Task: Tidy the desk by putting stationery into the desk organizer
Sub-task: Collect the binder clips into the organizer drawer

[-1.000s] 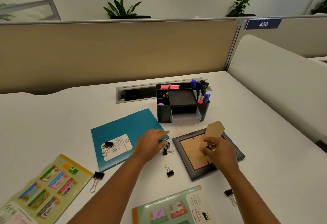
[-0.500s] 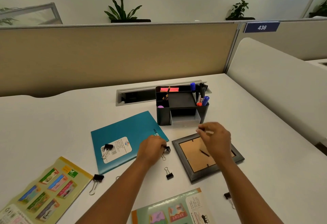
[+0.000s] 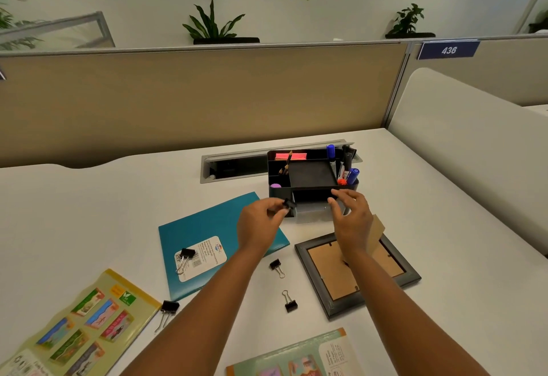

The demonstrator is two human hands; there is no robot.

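A black desk organizer (image 3: 278, 191) stands mid-desk with markers (image 3: 331, 156), a pencil and pink notes in its compartments. Its clear drawer (image 3: 311, 214) sits at the front bottom. My left hand (image 3: 261, 224) pinches a black binder clip (image 3: 288, 204) just left of the drawer. My right hand (image 3: 351, 218) hovers at the drawer's right side, fingers spread, holding nothing. More binder clips lie loose: one (image 3: 277, 267) below my left hand, one (image 3: 290, 301) nearer me, one (image 3: 185, 257) on the teal folder, one (image 3: 167, 310) by the booklet.
A teal folder (image 3: 207, 227) lies left of the hands. A dark picture frame (image 3: 406, 274) lies face down at right, its stand raised. A yellow booklet (image 3: 83, 325) and a green booklet (image 3: 296, 358) rest near the front edge. A cable tray slot (image 3: 234, 165) sits behind the organizer.
My left hand picked a binder clip off the desk and lifted it toward the organizer. My right hand left the frame's stand and moved up to the drawer.
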